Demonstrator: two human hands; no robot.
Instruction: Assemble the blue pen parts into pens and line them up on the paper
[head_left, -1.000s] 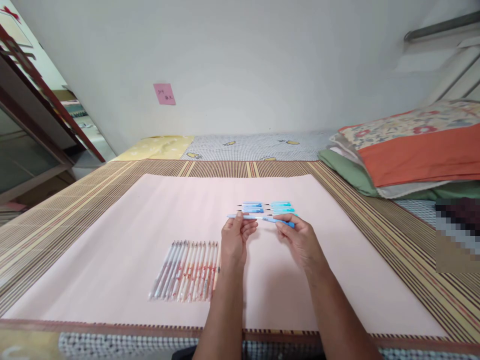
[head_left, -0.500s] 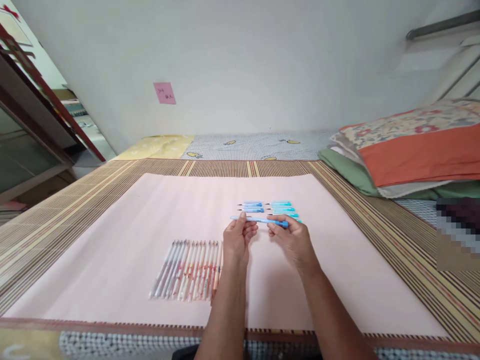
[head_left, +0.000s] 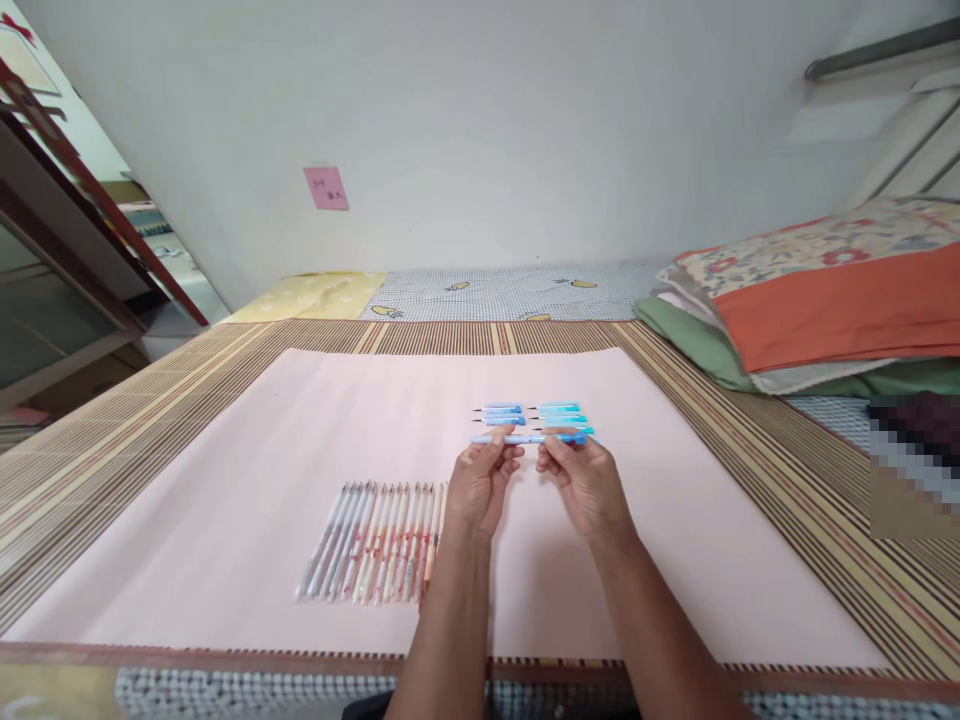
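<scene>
A blue pen (head_left: 526, 439) is held level above the pink sheet (head_left: 225, 480). My left hand (head_left: 484, 480) pinches its left part, and my right hand (head_left: 587, 480) grips its darker blue right end. Just beyond the hands lie blue pens (head_left: 501, 409) with dark tips pointing left, and beside them on the right are turquoise pens (head_left: 559, 409). A row of several pale patterned pens (head_left: 375, 540) lies side by side to the left of my left forearm, which covers part of the row's right end.
The sheet rests on a striped mat (head_left: 165, 400). Folded bedding (head_left: 840, 310) in orange, floral and green is piled at the right. Behind the mat, patterned cloth (head_left: 487, 292) runs along the wall, which bears a pink note (head_left: 326, 188).
The pen has shifted slightly right and turned more level. My right hand's fingers have changed their grip and curled closer together, and my left hand has moved a little right.
</scene>
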